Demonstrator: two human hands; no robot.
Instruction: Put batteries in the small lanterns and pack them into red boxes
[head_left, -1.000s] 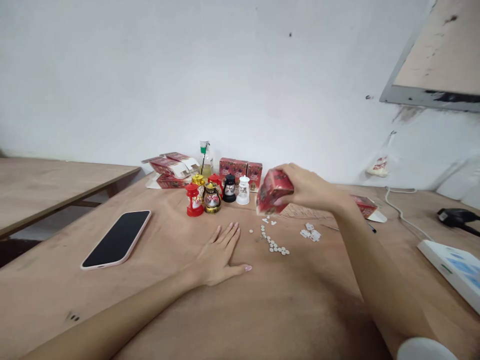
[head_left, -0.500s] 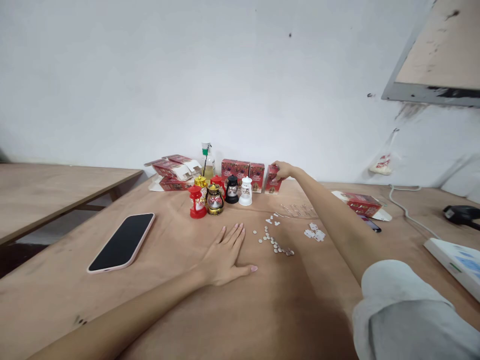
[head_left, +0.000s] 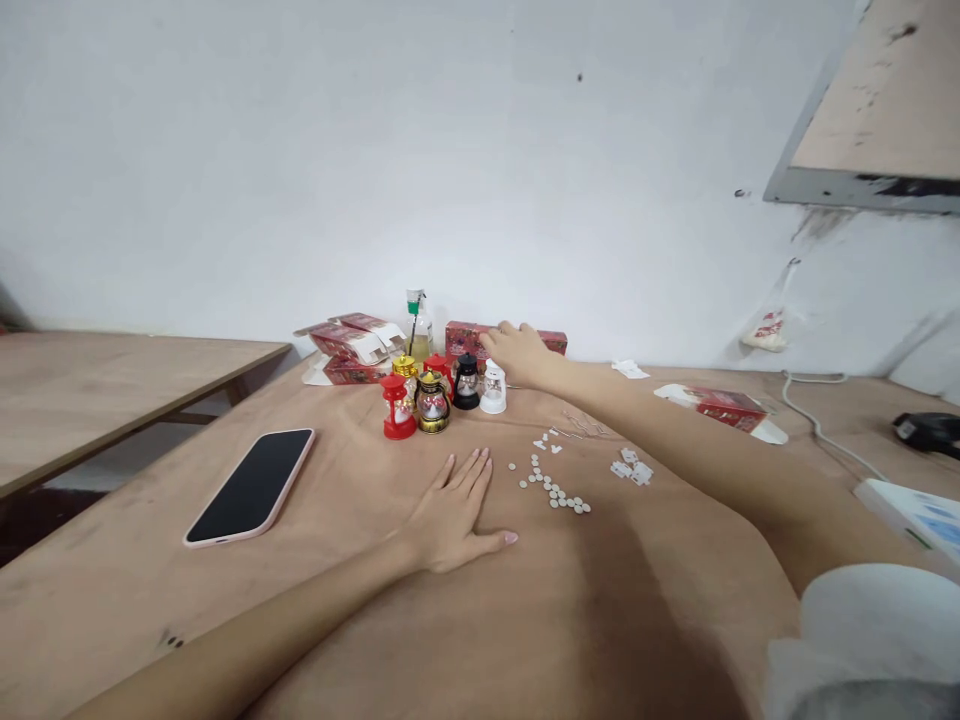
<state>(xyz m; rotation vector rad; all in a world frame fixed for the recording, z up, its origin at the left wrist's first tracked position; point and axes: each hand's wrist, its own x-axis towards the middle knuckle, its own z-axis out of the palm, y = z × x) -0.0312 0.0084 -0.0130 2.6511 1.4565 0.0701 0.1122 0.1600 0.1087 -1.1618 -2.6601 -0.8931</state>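
Note:
My left hand (head_left: 450,515) lies flat on the wooden table, fingers spread, holding nothing. My right hand (head_left: 521,352) reaches to the back, fingers bent and a little apart, in front of a row of red printed boxes (head_left: 553,342). Its fingers are just above a white mini lantern (head_left: 493,390); whether they touch it or the boxes I cannot tell. Beside it stand a black lantern (head_left: 466,385), a black-and-gold lantern (head_left: 433,405), a red lantern (head_left: 398,410), another red one (head_left: 437,368) and a gold one (head_left: 405,367).
Several round button cells (head_left: 559,493), white plastic pieces (head_left: 634,470) and thin pieces (head_left: 585,425) lie mid-table. A phone (head_left: 251,487) is left. Opened boxes (head_left: 349,345) and a bottle (head_left: 418,330) stand at the back. Another box (head_left: 727,408), a cable (head_left: 821,435) and a scanner-like device (head_left: 930,430) are right.
My right hand has let go of the rightmost red box and moved left, to above the white lantern. The boxes now appear as one closer row. My left hand stays put.

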